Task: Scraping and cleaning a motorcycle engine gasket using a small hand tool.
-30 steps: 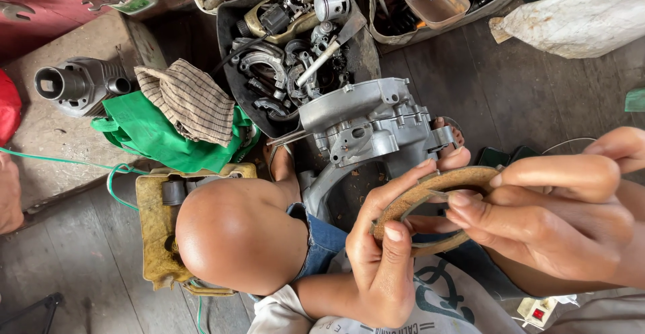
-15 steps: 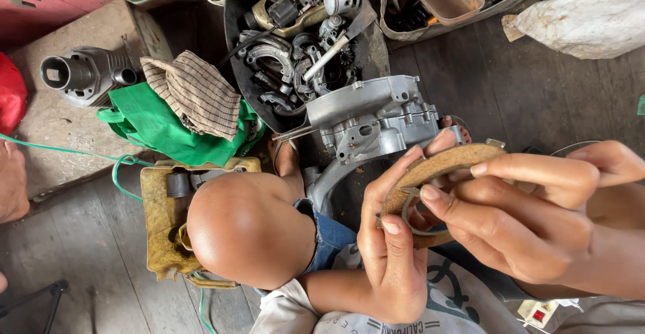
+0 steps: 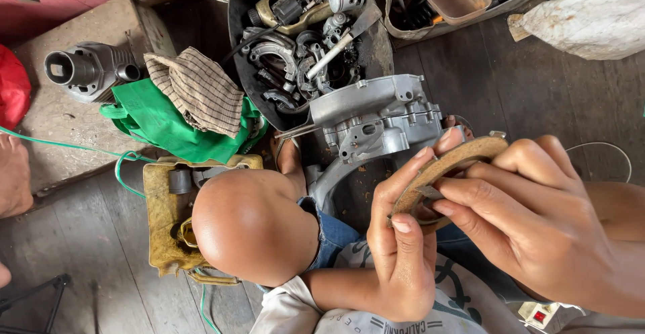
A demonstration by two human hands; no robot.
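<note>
Low in the frame, the left hand (image 3: 403,253) and the right hand (image 3: 531,220) both pinch a curved brown brake shoe (image 3: 447,166), fingers closed on its lined arc at centre right. Just beyond it lies a grey engine casing (image 3: 376,115) on the wooden floor. Left of centre sits a green cloth bag (image 3: 161,122) under a striped rag (image 3: 198,89). Farther up, a black tray (image 3: 238,25) holds metal parts; a white sack (image 3: 584,18) lies in the upper right.
</note>
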